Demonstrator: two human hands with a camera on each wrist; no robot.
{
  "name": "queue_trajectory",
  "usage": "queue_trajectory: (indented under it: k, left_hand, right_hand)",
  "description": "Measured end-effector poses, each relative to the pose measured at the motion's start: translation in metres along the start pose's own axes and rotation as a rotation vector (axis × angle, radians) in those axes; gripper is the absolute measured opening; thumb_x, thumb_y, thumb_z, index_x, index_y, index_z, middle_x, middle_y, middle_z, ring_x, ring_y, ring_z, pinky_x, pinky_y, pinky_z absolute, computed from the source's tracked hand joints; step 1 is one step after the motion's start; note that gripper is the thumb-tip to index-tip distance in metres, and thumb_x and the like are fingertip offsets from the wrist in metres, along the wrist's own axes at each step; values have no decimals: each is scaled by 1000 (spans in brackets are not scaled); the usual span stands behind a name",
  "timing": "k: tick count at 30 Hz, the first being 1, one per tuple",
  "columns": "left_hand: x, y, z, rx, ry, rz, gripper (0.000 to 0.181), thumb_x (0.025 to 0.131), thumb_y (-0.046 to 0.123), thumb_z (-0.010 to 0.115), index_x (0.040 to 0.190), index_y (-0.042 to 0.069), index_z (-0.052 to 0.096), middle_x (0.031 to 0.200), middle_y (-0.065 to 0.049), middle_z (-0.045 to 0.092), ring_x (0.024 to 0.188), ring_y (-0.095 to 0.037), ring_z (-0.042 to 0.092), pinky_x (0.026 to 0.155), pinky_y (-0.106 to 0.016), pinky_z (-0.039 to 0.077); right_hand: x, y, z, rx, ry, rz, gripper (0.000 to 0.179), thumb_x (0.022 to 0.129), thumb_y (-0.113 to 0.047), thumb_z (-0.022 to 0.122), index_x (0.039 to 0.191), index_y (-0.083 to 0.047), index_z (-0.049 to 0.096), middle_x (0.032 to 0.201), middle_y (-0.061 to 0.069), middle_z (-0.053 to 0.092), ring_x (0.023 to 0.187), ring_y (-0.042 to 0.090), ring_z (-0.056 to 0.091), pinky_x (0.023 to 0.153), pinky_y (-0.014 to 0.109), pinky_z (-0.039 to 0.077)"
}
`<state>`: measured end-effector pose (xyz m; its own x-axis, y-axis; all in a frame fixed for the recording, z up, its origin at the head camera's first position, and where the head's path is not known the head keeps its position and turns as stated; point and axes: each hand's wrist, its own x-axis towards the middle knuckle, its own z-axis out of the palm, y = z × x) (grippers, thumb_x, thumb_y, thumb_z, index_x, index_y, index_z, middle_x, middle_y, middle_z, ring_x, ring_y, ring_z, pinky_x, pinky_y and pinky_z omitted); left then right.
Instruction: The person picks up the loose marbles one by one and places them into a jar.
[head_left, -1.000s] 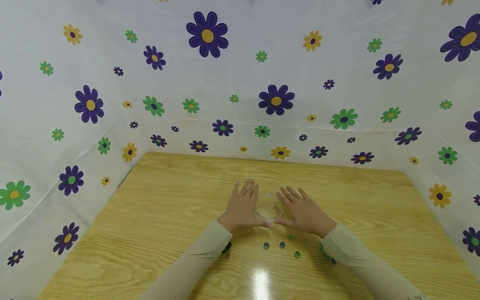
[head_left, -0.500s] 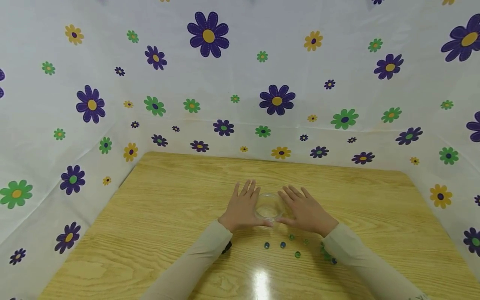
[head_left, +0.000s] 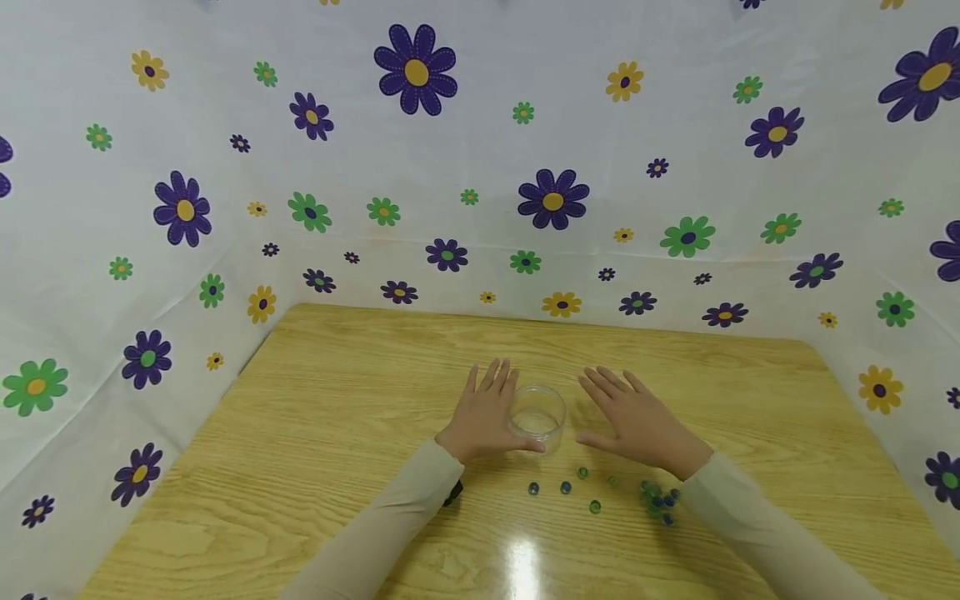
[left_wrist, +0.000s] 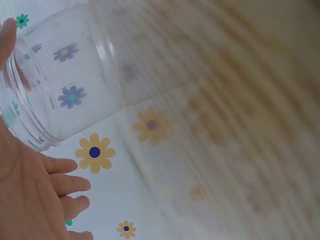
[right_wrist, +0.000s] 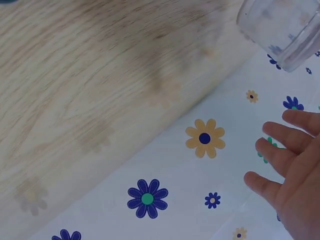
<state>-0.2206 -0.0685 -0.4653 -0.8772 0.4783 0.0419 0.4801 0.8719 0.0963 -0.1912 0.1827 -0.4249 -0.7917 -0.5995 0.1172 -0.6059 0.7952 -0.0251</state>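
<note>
Head view, jar: clear jar (head_left: 537,414), upright on the desk (head_left: 337,392), between the two hands.
Head view, left hand: left hand (head_left: 483,421) beside the jar, thumb reaching along its near side; fingers straight, unclenched; contact cannot be told.
Head view, right hand: right hand (head_left: 637,421) just beside the jar on its other side, a strip of desk showing between; fingers straight, released, thumb spread, holding nothing.
Head view, blue marbles: two blue marbles (head_left: 566,487), apart, nearer the wearer than the jar.
Head view, green marbles: three green marbles (head_left: 595,506), loose, near the blue pair.
Head view, cluster: one cluster (head_left: 657,502), green and blue mixed, close by the right wrist; count unclear.
Head view, black thing: one black thing (head_left: 453,494), partly hidden at the left wrist; kind unclear.
Head view, sleeves: two, pale (head_left: 382,533), reaching to the wrists.
Head view, cloth: white, printed with purple, green and yellow flowers (head_left: 465,150), behind the desk and along both sides.
Left wrist view, jar: between thumb and fingers, threaded rim turned from the desk; fingers extended, uncurled.
Right wrist view, jar: partly in frame at the upper corner, apart from the right hand; fingers loosely extended, grasping nothing.
</note>
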Motion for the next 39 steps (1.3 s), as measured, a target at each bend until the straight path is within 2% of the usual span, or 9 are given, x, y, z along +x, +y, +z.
queue_trajectory:
  k: [8,14,18,21,27,34,39]
  left_hand:
    - [0,0,1,12,13,-2,119,66,83,53,149,3,23,156,-17,21,146,-30,15,118,-54,11]
    - [0,1,-1,36,11,-5,122,66,84,52,151,4,14,157,-15,18,147,-28,14,118,-53,10]
    - [1,3,-3,44,-4,-14,127,66,85,51,151,3,5,158,-13,11,148,-26,8,119,-51,7]
    - [1,6,-6,28,-8,-22,129,65,84,52,151,1,4,158,-14,9,148,-26,7,119,-51,6]
    - [0,7,-7,26,-13,-32,128,65,84,53,150,0,9,158,-16,12,148,-27,9,119,-50,6]
    - [1,6,-4,39,-22,-28,125,65,85,51,150,1,15,158,-15,13,147,-27,9,119,-52,7]
    - [2,4,-5,5,-25,-21,123,66,84,52,150,2,15,158,-14,11,148,-27,8,119,-51,4]
  right_hand:
    - [-24,-4,-13,-34,99,-136,73,83,-48,65,138,-4,46,138,14,51,128,33,47,107,55,34]
    - [-35,-7,-15,-75,163,-224,68,80,-44,70,132,-4,53,130,11,58,120,30,54,102,52,41]
    - [-37,-8,-15,-74,179,-225,66,79,-43,72,130,-3,55,127,12,60,117,29,56,100,52,43]
    - [-38,-8,-15,-74,180,-224,65,80,-44,70,129,-4,56,127,11,61,117,28,56,100,51,43]
    - [-40,-6,-14,-77,178,-227,65,82,-47,67,130,-4,55,127,10,61,117,28,56,100,51,43]
    - [-44,-6,-13,-67,190,-239,65,78,-42,72,129,-3,56,124,11,61,116,29,56,99,52,43]
    - [-46,-7,-11,-70,181,-237,66,78,-43,72,129,-4,56,125,11,62,117,29,56,100,52,43]
